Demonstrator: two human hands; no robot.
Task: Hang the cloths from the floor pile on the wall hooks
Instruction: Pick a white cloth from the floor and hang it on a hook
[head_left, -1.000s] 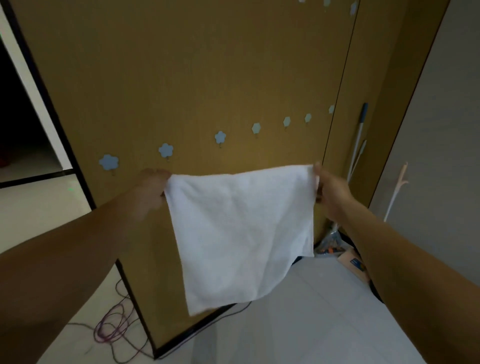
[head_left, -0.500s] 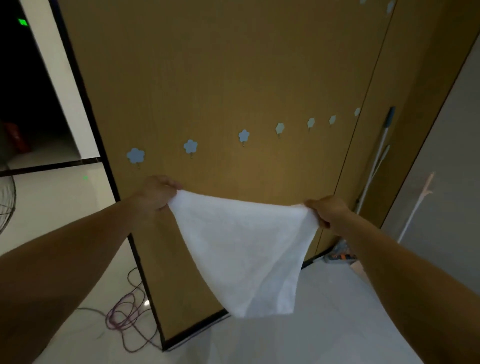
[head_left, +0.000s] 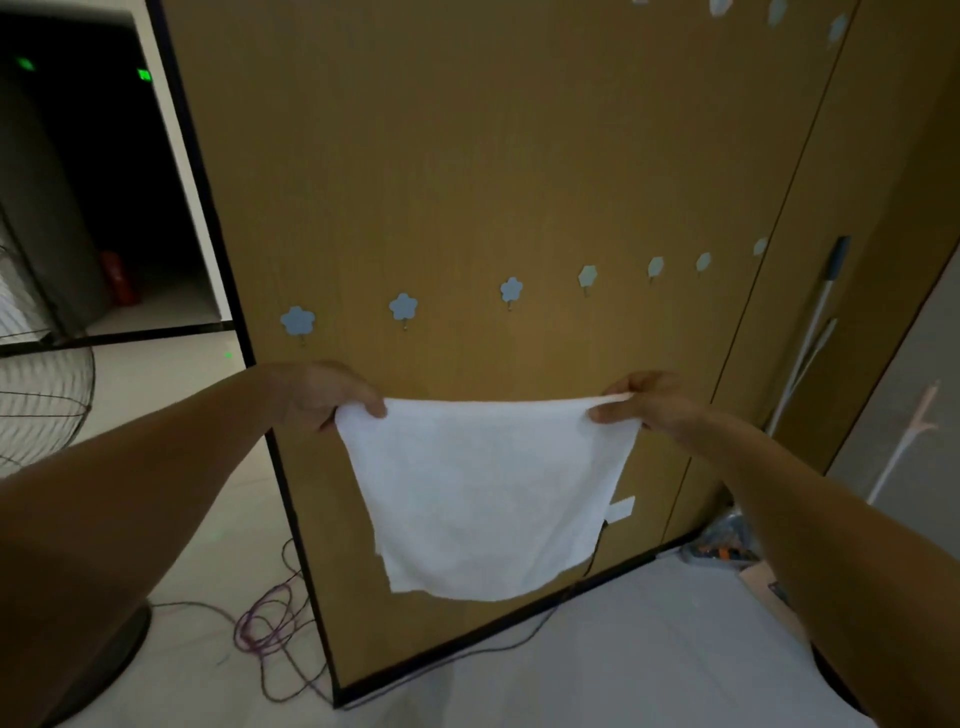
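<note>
I hold the white cloth (head_left: 488, 499) spread out at the centre of the frame, with 1 top corner in each hand. My left hand (head_left: 322, 397) is curled round the left corner, thumb lying on the near face of the fabric. My right hand (head_left: 649, 402) pinches the right corner between thumb and fingers, and a short bit of hem sticks out past the fingertips. The top edge runs almost level between my 2 hands, pulled fairly flat, and the rest hangs down freely to an uneven bottom edge in the lower middle of the frame, above the pale floor (head_left: 623, 649). The cloth hangs in front of the brown wall (head_left: 467, 156); I cannot tell whether it touches it. Above my hands a row of 7 blue flower-shaped hooks (head_left: 511, 290) climbs from the middle left toward the right edge of the panel, all bare, and the cloth sits below them without touching any. More blue flower shapes show at the top right edge of the frame. At the left edge stands a fan (head_left: 47, 400) with a wire guard and a dark round base, and a tangle of cables (head_left: 270, 629) lies on the floor near the wall's corner. In the upper left is a dark doorway (head_left: 78, 182) with small green lights. At the right, a pale pole (head_left: 815, 322) with a dark grip leans against the wall.
</note>
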